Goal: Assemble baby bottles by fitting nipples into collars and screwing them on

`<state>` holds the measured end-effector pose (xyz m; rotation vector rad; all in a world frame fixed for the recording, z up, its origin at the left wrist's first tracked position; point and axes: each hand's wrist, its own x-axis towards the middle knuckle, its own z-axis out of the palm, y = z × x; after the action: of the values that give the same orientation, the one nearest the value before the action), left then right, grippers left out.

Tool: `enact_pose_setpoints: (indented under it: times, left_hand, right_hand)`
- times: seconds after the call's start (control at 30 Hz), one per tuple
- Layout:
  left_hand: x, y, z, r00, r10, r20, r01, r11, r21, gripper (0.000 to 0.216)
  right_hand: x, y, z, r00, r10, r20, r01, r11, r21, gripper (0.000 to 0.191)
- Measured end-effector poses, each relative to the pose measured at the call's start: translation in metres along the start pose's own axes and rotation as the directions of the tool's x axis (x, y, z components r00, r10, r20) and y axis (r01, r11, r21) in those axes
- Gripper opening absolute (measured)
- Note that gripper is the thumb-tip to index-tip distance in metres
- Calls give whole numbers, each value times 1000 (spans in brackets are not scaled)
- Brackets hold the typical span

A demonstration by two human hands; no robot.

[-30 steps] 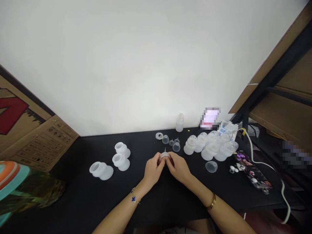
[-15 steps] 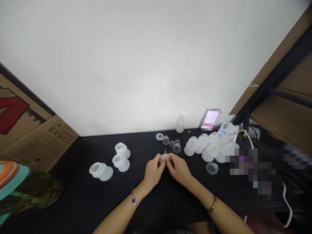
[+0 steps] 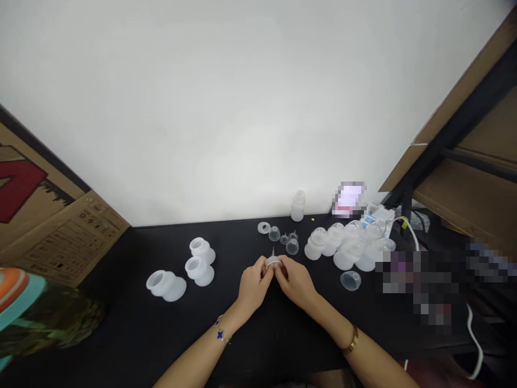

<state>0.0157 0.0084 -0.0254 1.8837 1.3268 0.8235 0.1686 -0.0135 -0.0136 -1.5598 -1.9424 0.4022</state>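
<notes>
The white ring with its pointed tip [image 3: 273, 260] sits between our left hand [image 3: 253, 283] and right hand [image 3: 299, 281], thumbs and fingers pinching it, tip upward, likely for even pressure; whether it touches the black table [image 3: 121, 323], we can't quite tell. Small clear parts [image 3: 274, 233] lie within reach beyond, open bottles [image 3: 203, 274] leftward, domed bottles [image 3: 346, 256] rightward; a white wall [image 3: 242, 108] stands behind.

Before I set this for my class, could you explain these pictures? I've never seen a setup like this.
There is no machine: a person works bare-handed. Every picture comes from one head-worn camera looking forward and down. The left hand and right hand together hold a small white piece with a thin tip pointing up. On the black table, three open bottles sit to the left, a cluster of capped bottles to the right, and small clear pieces farther back.
</notes>
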Motion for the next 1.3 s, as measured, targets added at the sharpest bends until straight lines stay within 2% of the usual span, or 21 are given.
enact_pose_setpoints:
  times: [0.53,0.9,1.07,1.3]
  left_hand:
    - [0,3,-1,999,-42,31,40,997,65,31]
    - [1,4,-5,1000,-3,-3,3,993,118,32]
    - [1,5,-6,1000,20,-15,-19,995,100,36]
    - [1,4,-4,998,46,-32,-43,995,92,31]
  right_hand:
    - [0,3,3,1000,-4,-27,2,997,-71,20]
    - [1,-2,-3,999,39,-37,-39,999,2,23]
    - [2,-2,-5,998,64,-7,-63,995,81,22]
    - [1,-1,-4,997,72,25,-75,985,157,17]
